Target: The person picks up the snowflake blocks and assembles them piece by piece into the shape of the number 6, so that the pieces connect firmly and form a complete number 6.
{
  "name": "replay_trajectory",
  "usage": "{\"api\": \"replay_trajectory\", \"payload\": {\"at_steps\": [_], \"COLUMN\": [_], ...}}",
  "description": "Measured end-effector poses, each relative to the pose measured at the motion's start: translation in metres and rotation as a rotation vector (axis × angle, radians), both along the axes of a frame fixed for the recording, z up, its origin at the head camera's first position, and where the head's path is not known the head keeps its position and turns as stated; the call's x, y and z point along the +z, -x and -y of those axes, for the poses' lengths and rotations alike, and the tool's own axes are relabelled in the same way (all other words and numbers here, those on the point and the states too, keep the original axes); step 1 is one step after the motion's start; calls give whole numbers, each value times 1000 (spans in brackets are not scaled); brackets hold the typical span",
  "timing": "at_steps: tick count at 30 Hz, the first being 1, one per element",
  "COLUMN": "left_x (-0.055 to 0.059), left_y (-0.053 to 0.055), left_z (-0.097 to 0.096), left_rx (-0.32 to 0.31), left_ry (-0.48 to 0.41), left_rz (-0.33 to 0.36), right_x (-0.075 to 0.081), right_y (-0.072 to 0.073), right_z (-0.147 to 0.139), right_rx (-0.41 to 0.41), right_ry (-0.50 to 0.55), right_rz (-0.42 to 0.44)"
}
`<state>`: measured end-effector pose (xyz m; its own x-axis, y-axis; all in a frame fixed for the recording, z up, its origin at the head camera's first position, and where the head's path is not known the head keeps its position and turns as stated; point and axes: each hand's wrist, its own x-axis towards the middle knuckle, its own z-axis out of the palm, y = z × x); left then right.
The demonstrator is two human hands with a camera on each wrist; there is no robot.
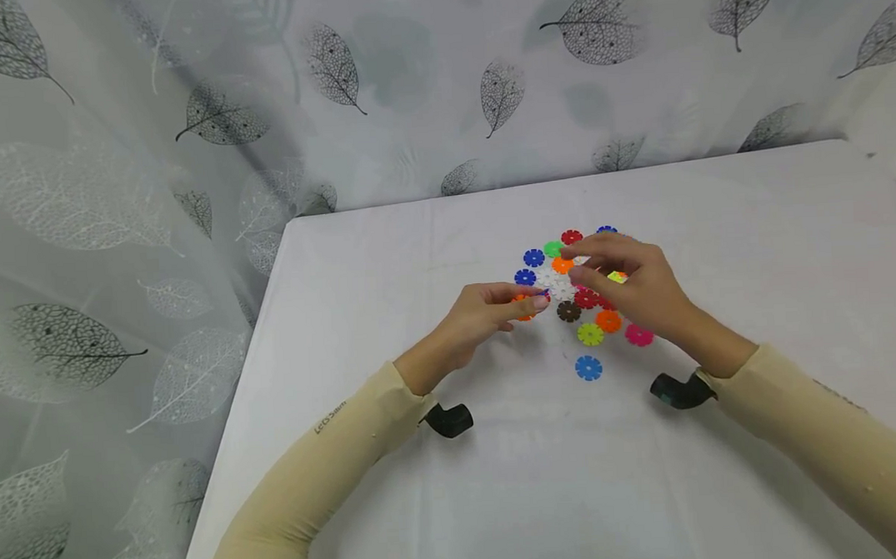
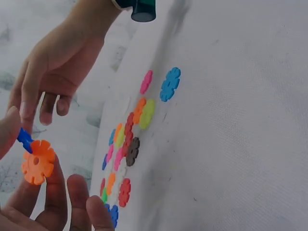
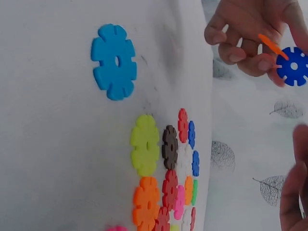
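Note:
My left hand (image 1: 487,311) pinches a blue notched flower disc (image 3: 301,74) between thumb and fingers. An orange notched disc (image 2: 44,168) is slotted into the blue one at an angle, so the two form a joined pair above the table. To the right, my right hand (image 1: 632,284) is raised over the loose discs, thumb and forefinger apart with nothing between them. Its fingertips overlap the blue disc in the left wrist view. Below the hands lie a brown disc (image 1: 569,311), a yellow-green disc (image 1: 590,334) and a light blue disc (image 1: 589,368).
Several more discs, among them a green disc (image 1: 553,249), a pink disc (image 1: 639,334) and a red disc (image 1: 571,236), lie flat on the white-covered table (image 1: 457,479). A leaf-patterned curtain (image 1: 402,90) hangs along the back and left edges.

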<state>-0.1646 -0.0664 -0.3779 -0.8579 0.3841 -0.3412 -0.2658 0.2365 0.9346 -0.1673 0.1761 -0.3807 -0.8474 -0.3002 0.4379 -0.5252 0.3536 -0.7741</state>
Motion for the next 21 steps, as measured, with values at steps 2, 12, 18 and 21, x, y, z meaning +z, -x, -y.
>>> {"api": "replay_trajectory", "payload": {"at_steps": [2,12,18,21], "left_x": [0,0,0,-1], "left_y": [0,0,0,0], "left_z": [1,1,0,0], "left_rx": [24,160,205,227], "left_ry": [8,23,-5,-21], "left_rz": [-20,-66,-75,-89], "right_x": [2,7,1,-3], "right_y": [2,17,23,25], "right_z": [-3,-24,-41,-51], "right_rx": [-76,-329,-443,-500], "right_ry": [48,200,179,139], "right_rz": [-15,71,178,247]}}
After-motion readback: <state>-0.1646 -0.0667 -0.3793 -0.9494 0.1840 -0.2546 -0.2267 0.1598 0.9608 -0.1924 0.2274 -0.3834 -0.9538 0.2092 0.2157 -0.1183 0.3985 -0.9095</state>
